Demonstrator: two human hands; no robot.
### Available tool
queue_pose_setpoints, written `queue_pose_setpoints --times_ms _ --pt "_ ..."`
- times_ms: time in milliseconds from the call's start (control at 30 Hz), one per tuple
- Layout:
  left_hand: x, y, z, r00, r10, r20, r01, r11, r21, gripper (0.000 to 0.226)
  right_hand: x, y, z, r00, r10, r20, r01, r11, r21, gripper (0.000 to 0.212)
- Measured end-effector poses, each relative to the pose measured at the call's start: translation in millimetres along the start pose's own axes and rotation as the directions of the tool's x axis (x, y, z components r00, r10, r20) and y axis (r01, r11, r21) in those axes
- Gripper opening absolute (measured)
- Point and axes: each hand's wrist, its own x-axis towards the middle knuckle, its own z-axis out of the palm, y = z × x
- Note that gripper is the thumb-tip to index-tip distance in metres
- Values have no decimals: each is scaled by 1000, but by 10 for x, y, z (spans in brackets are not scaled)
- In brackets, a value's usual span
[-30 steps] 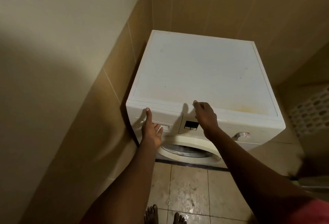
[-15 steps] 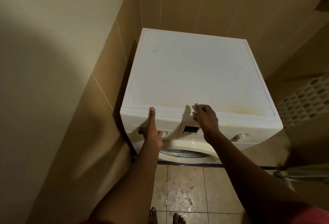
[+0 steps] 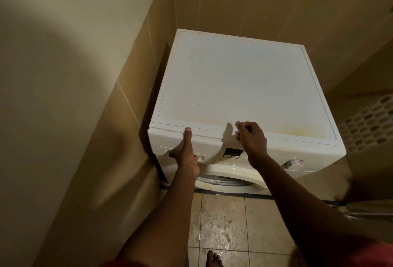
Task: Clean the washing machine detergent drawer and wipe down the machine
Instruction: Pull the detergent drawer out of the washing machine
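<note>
Beige tiled walls (image 3: pixel 74 75) close in a corner from 9 o'clock round to 2 o'clock. The white washing machine (image 3: pixel 244 88) stands in that corner and fills the middle of the view. Its flat top is bare and carries a yellowish stain toward 4 o'clock, near the front edge. A wet, glossy tiled floor (image 3: pixel 223 224) lies at 6 o'clock. A pale perforated laundry basket (image 3: pixel 370 122) stands just beside the machine at 3 o'clock.

Both bare forearms reach up from the bottom edge toward the machine's front. The round door (image 3: pixel 229 171) curves out below the control panel, at 6 o'clock from the machine's top. The detergent drawer (image 3: pixel 165 139) sits in the left end of the front panel, at 8 o'clock from the top's middle. A dark seam runs along its upper edge.

The left hand (image 3: pixel 187 156) grips the drawer front. Its thumb points up the face to the upper edge, and its fingers are tucked into the recess lower down. The right hand (image 3: pixel 252 139) lies over the front edge of the top, at 3 o'clock from the left hand. Its fingers are curled in and nothing shows between them. Whether it presses on the machine cannot be told.

A small dark display (image 3: pixel 232 153) with buttons sits between the two wrists. A white dial (image 3: pixel 294 162) is at the panel's right end, at 4 o'clock from the right hand. A bare foot (image 3: pixel 213 259) stands on the floor at 6 o'clock.
</note>
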Motion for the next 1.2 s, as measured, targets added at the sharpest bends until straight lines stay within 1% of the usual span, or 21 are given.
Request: queue_pose_setpoints --times_ms 133,300,400,433,533,600,700,833,1033,1133,1200 --pt "-76 -92 -211 1000 -5 13 5 1000 -10 72 -16 10 12 1000 -5 3 5 1000 -10 15" --pt "-118 -173 -447 998 -28 48 29 999 -14 85 -171 -4 64 999 -51 -11 51 999 -14 18" --pt "-170 -203 -571 998 -30 46 30 1000 4 86 -334 38 106 989 -144 -44 143 989 -27 13" --pt "-188 -212 -617 998 -30 49 29 999 16 85 -390 69 128 981 -192 -31 191 981 -39 11" --pt "-236 -232 -742 997 -41 59 40 999 30 81 -524 167 234 942 -318 107 326 943 -67 17" --pt "-266 -236 -806 996 -59 59 57 998 40 80 -552 221 309 903 -367 222 402 905 -136 18" --pt "-320 -247 -905 995 -74 65 70 996 63 79 -563 237 387 843 -399 361 504 819 -274 18" --pt "-398 -249 -1037 993 -79 90 73 995 67 79 -588 273 498 764 -404 504 614 696 -372 19" --pt "-463 -279 -1228 991 -69 110 58 994 98 72 -670 308 643 717 -352 602 677 559 -479 37" --pt "-502 -283 -1275 990 -74 121 60 991 116 66 -716 327 675 711 -302 635 673 557 -488 43" --pt "-508 -269 -1275 989 -86 117 72 990 123 64 -740 339 688 708 -302 639 678 543 -495 46"
